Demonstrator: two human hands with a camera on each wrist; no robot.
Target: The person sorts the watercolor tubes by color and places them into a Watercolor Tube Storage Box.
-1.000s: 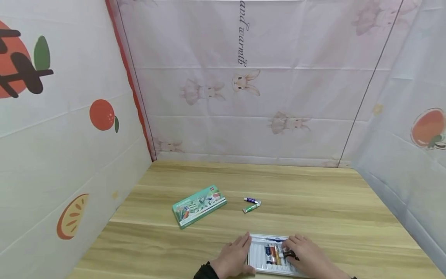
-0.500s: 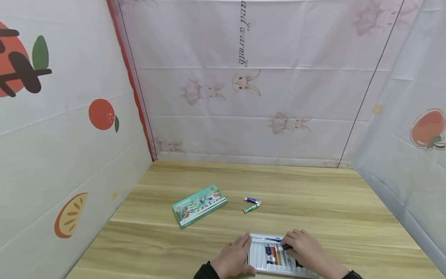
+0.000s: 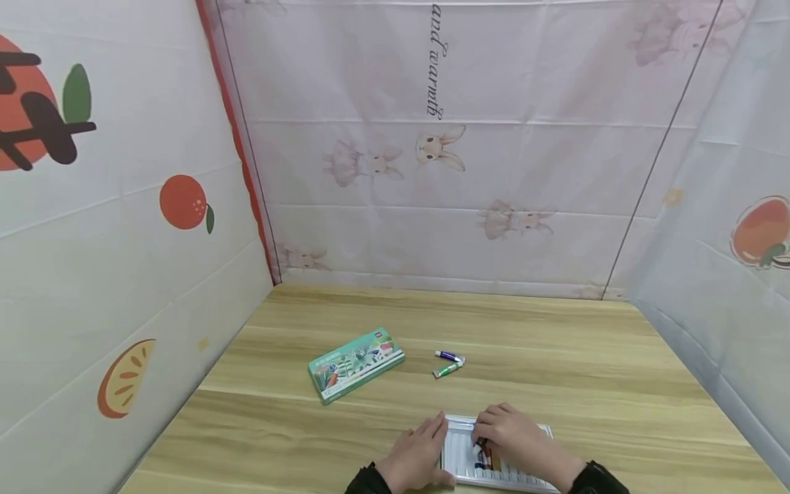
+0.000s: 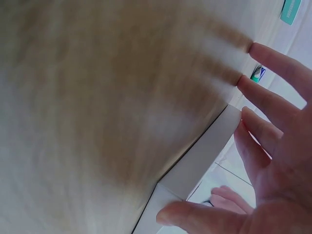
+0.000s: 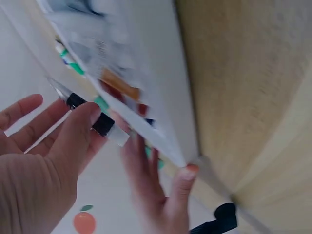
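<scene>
In the head view a white ribbed tray (image 3: 458,456) lies near the front of the table. My left hand (image 3: 415,454) rests along its left side; the left wrist view shows thumb and fingers extended, touching the tray's corners (image 4: 202,148). My right hand (image 3: 515,439) is over the tray's middle. Between thumb and fingers it pinches a black paint tube (image 5: 103,123) with a white cap and a crimped silvery end, tilted and above the tray in the right wrist view. Several paint tubes (image 3: 496,461) lie side by side in the slots, partly hidden by the right hand.
A flat teal box (image 3: 356,366) with a printed lid lies farther back on the left. Near the table's middle, a purple tube (image 3: 448,356) and a green tube (image 3: 447,370) lie close together. Printed cloth walls (image 3: 395,226) border the table at the back and sides.
My right hand has picked up the black paint tube from the tray's right part and carried it left over the other tubes. The left hand has stayed at the tray's left side.
</scene>
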